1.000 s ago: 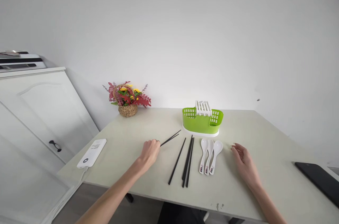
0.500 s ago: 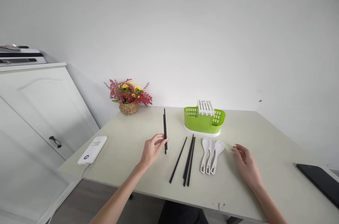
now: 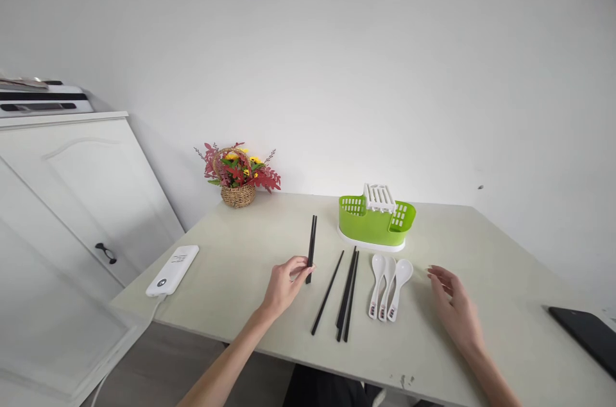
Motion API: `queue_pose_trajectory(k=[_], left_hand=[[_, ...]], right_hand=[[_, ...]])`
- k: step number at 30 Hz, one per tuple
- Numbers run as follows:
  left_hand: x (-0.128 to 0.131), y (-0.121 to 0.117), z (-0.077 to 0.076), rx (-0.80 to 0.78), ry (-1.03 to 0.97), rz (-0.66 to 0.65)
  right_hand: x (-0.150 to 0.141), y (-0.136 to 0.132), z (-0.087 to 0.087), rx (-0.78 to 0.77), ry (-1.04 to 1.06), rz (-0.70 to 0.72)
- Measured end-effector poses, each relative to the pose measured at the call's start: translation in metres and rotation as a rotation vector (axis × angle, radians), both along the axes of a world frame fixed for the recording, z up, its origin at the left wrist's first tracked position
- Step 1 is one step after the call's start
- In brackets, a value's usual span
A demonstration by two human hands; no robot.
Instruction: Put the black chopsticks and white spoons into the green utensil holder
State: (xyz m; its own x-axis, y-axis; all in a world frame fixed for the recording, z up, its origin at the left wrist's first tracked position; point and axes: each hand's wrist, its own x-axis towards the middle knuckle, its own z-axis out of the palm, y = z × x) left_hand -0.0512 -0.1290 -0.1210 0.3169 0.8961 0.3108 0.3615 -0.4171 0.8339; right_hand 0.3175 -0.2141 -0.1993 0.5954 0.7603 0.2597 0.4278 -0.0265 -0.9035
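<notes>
Upright between my fingertips is a pair of black chopsticks (image 3: pixel 312 243); my left hand (image 3: pixel 285 285) pinches them near their lower end, tips nearly level. To their right, a single black chopstick (image 3: pixel 328 291) lies slanted on the table, beside a group of black chopsticks (image 3: pixel 347 296) lying close together. Further right are three white spoons (image 3: pixel 391 285), bowls pointing away from me, with labels on their handles. My right hand (image 3: pixel 457 311) rests to the right of the spoons, fingers loosely curved, thumb apart, holding nothing.
Behind the spoons stands a green utensil basket (image 3: pixel 368 230) with a white slatted rack on top. A wicker flower basket (image 3: pixel 238 195) sits at the back left of the table (image 3: pixel 255 233). A white power bank (image 3: pixel 173 271) with a cable lies left, and a black phone-like device (image 3: pixel 584 333) right.
The chopsticks in my left hand have moved slightly right and toward me, and their staggered tips are now nearly even. My right hand stays beside the spoons. The view has shifted a little.
</notes>
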Motion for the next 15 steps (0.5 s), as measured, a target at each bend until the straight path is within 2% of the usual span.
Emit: queue_pose_trajectory(k=[3, 7, 9, 12, 15], left_hand=[[0.007, -0.009, 0.008, -0.022, 0.016, -0.066], [0.020, -0.022, 0.022, -0.080, 0.041, -0.176], [0.026, -0.028, 0.030, -0.108, 0.065, -0.230], [0.030, -0.033, 0.042, -0.112, 0.099, -0.287], [0.030, -0.031, 0.050, -0.114, 0.083, -0.302]], right_hand=[[-0.027, -0.006, 0.035, 0.031, -0.144, 0.103], [-0.072, -0.005, 0.112, 0.103, -0.202, 0.548], [-0.091, -0.001, 0.150, 0.124, -0.259, 0.677], [-0.110, 0.006, 0.191, 0.160, -0.344, 0.693], [-0.118, 0.010, 0.211, 0.198, -0.429, 0.645]])
